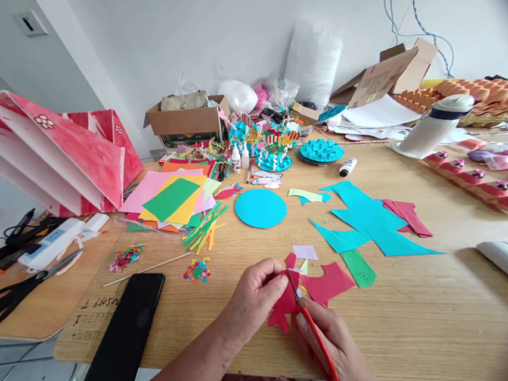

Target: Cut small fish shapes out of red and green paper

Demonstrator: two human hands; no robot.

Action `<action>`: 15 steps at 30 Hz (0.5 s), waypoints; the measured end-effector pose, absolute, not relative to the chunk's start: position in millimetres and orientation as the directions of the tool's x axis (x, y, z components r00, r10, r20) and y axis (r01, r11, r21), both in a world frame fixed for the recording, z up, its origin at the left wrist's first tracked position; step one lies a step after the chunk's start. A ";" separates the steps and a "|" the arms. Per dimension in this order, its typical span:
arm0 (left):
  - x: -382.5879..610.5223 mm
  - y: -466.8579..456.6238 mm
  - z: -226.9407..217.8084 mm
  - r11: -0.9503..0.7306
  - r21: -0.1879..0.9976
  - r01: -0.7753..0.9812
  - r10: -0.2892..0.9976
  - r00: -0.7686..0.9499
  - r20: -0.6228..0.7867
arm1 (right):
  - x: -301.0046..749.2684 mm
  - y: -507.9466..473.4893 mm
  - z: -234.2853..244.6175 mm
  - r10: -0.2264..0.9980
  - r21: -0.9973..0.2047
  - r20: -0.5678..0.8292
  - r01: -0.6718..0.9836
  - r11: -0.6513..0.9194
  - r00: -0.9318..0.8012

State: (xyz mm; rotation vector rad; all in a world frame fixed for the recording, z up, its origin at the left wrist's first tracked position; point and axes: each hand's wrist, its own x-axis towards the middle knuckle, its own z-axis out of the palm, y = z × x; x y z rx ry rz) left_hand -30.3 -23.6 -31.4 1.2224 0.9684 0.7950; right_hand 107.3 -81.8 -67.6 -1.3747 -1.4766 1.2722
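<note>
My left hand point(260, 294) pinches a piece of dark red paper point(283, 304) over the table's front part. My right hand point(328, 333) is wrapped round red-handled scissors point(310, 323), whose blades lie against the paper near my left fingertips. Just beyond my hands lie a red paper offcut point(330, 282), a lilac scrap point(305, 252) and a green paper piece point(359, 268). A blue paper circle point(260, 208) lies flat farther back, with large blue offcuts point(371, 218) to its right.
A black phone point(124, 335) lies at the front left, near a thin wooden stick point(147, 269). Stacked coloured paper point(171, 198) lies behind. Glue bottles point(235, 159) and blue decorated discs point(321, 151) stand at the back. Black scissors point(33, 277) and a power strip point(56, 239) are far left.
</note>
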 end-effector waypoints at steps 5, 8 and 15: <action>-33.6 -22.5 -32.4 0.202 0.979 0.004 0.883 0.431 -0.184 | 108.8 -81.5 -66.6 0.959 -0.973 -0.163 0.198 -0.117 -0.234; -35.4 -22.2 -31.7 0.194 0.981 -0.011 0.879 0.447 -0.169 | 109.8 -82.3 -65.8 0.953 -0.974 -0.172 0.189 -0.127 -0.249; -37.5 -21.9 -26.6 0.222 0.974 -0.044 0.864 0.471 -0.176 | 109.0 -83.8 -65.1 0.951 -0.974 -0.170 0.191 -0.122 -0.260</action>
